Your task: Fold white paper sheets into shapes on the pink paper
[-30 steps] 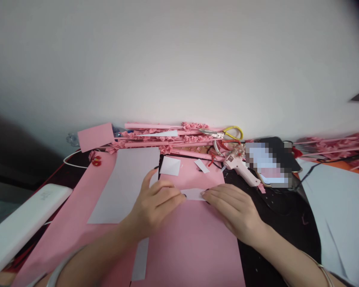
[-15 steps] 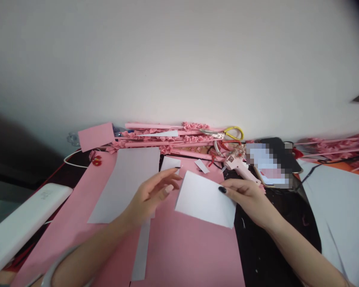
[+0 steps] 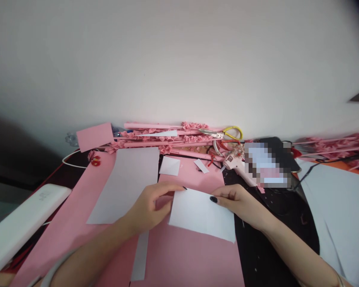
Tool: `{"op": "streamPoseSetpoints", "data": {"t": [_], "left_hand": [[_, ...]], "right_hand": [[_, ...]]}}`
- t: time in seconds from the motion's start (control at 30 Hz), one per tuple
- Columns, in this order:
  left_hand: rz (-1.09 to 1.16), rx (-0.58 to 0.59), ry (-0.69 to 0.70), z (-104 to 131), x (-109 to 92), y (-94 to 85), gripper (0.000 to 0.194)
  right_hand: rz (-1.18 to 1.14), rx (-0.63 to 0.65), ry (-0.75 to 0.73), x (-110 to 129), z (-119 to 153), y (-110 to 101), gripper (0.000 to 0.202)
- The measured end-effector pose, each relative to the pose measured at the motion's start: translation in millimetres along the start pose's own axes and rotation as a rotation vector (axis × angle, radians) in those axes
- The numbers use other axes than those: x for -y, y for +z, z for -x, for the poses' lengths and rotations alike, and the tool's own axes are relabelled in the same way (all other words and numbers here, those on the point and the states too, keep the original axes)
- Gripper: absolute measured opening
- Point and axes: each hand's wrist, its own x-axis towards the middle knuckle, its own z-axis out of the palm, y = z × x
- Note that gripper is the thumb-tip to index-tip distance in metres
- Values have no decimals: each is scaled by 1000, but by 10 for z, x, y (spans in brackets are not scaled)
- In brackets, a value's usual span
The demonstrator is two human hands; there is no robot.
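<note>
A small rectangular white piece of paper (image 3: pixel 202 213) is held tilted above pink paper (image 3: pixel 191 259). My right hand (image 3: pixel 239 203) pinches its upper right part, the dark-nailed thumb on the near face and the other fingers behind. At the left end, my left hand (image 3: pixel 154 205) has its index finger along the top corner and its thumb at the side edge; the thumb tip is hidden by the paper. To the left lies a larger white sheet (image 3: pixel 128 179), with a narrow white strip (image 3: pixel 141 255) below it. A small white square (image 3: pixel 170 166) lies just beyond my hands.
Yellow-handled scissors (image 3: pixel 233 132) rest on pink paper flower stems (image 3: pixel 167 143) along the wall. A pink glue gun (image 3: pixel 239 169) and a phone (image 3: pixel 266 163) lie at the right. A long white device (image 3: pixel 26 223) is at the left edge, and white sheets (image 3: pixel 344 207) lie far right.
My left hand has moved right and closed on the left end of the white paper. The paper has come slightly lower and nearer, with my right hand still pinching it.
</note>
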Motion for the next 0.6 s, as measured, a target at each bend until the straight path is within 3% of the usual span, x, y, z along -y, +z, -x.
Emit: {"op": "streamPoseSetpoints", "data": {"t": [0.27, 0.6], "left_hand": [[-8, 88, 11, -21, -108, -29, 36], [-30, 91, 6, -20, 6, 15, 24]], "right_hand": [[21, 23, 16, 4, -11, 4, 33], [17, 93, -4, 3, -4, 39, 23]]}}
